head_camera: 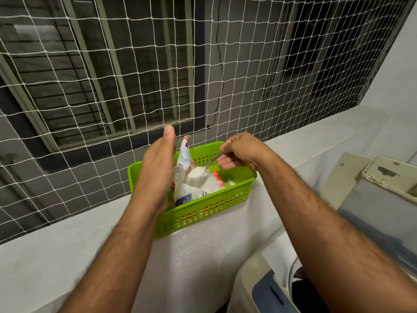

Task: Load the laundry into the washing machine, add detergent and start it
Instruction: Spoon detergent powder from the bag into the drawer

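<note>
A bright green slotted basket (203, 211) sits on the white ledge. An opened white detergent packet (184, 161) with red and blue print stands inside it. My left hand (158, 168) is flat against the packet's left side, fingers extended; whether it grips the packet is unclear. My right hand (239, 152) pinches a metal spoon (208, 164) whose bowl carries a heap of white powder over the packet's mouth. The washing machine (266, 288) shows at the bottom right, mostly hidden by my right forearm. Its raised lid (381, 213) stands at the right.
A white safety net (135, 86) stretches over the opening behind the ledge (67, 245), with a neighbouring building's barred windows beyond. A white wall (404, 64) rises on the right.
</note>
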